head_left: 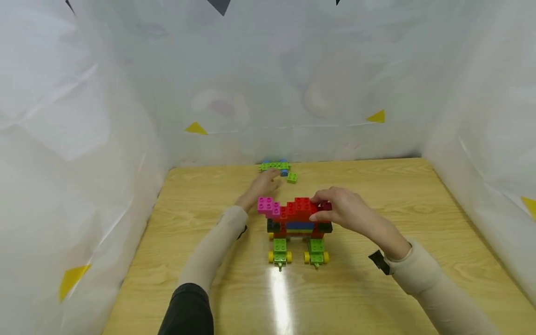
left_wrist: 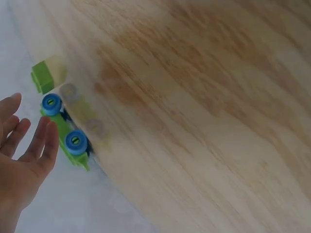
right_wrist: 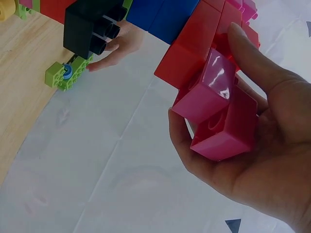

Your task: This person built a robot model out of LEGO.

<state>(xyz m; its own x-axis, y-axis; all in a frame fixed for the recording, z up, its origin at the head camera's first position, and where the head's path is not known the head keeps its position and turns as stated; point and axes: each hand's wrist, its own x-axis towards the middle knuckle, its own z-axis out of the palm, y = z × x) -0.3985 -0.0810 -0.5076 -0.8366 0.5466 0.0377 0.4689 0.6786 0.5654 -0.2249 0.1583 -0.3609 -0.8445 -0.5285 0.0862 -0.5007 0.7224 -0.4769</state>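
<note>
A toy brick model point(head_left: 299, 216) stands in the middle of the table, built of red, pink, black and blue bricks over green bases point(head_left: 279, 246) with yellow wheels. My right hand point(head_left: 349, 211) grips the red bricks at its top right, thumb on the near side and fingers behind. In the right wrist view, dark pink bricks point(right_wrist: 228, 128) lie within the curve of that hand. Toward the back edge, my left hand point(head_left: 260, 187) reaches out with loosely bent fingers beside a green wheeled base point(left_wrist: 63, 128) with blue wheels, holding nothing.
A small green brick point(head_left: 292, 177) lies on the table just right of the blue-wheeled base. White sheeting point(head_left: 293, 93) with yellow triangles point(head_left: 196, 128) rises behind the table point(head_left: 377, 181) and along both sides.
</note>
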